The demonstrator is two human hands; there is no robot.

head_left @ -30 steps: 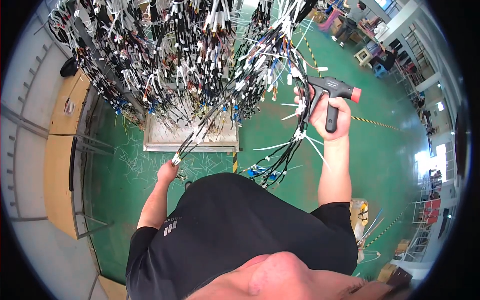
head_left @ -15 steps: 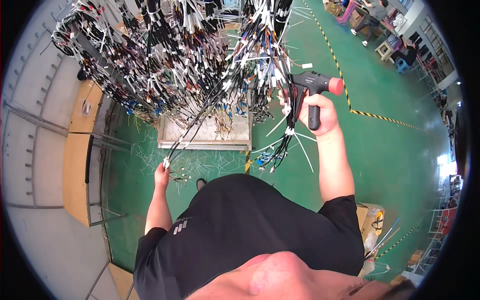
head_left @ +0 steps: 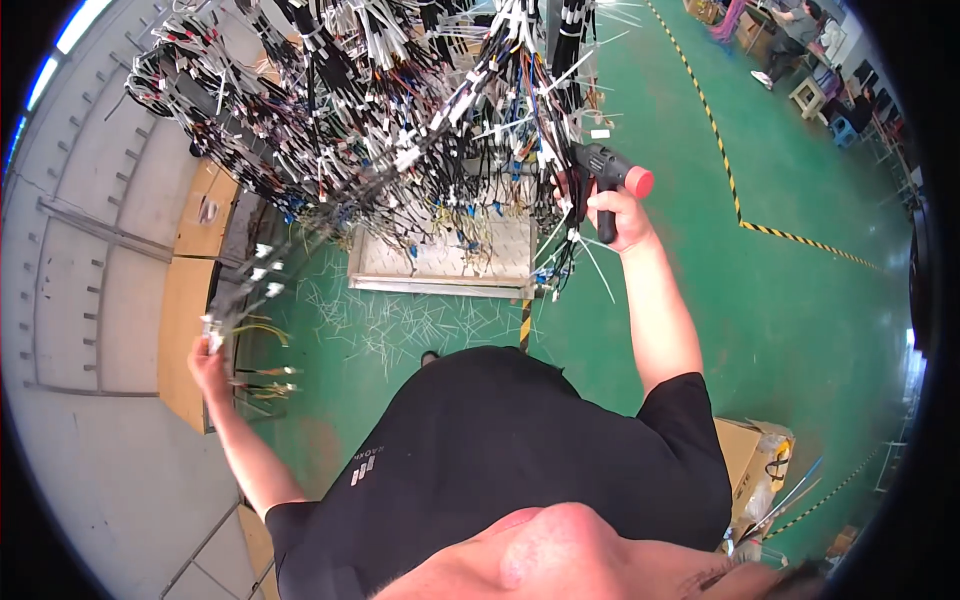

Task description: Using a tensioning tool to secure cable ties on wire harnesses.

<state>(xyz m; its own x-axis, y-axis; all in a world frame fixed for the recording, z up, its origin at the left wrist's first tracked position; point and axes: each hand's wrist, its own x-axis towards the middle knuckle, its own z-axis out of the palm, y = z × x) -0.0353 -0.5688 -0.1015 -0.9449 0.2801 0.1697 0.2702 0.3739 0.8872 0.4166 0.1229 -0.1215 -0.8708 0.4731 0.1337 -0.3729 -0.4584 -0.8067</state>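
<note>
My left hand (head_left: 208, 370) is closed round the connector end of a wire harness (head_left: 258, 270), out at the left. That harness runs up and right, blurred by motion, to the thick hanging bundle of wire harnesses (head_left: 380, 130). In my right hand (head_left: 625, 225) is a black cable tie gun (head_left: 608, 170) with a red knob at its end. The gun's front lies against a dark vertical strand of the bundle; where its nose meets the wires is hidden. White cable tie tails stick out from this strand.
A pale metal tray (head_left: 440, 290) stands below the bundle. Clipped tie ends (head_left: 370, 325) litter the green floor. Wooden panels (head_left: 185, 340) line the white wall at left. A cardboard box (head_left: 740, 455) is at the lower right. Far right, people (head_left: 795, 30) sit beyond yellow-black tape (head_left: 735, 190).
My left hand has swung out left and slightly down, drawing the harness end with it. My right hand with the cable tie gun has shifted slightly left and up. The view has also turned.
</note>
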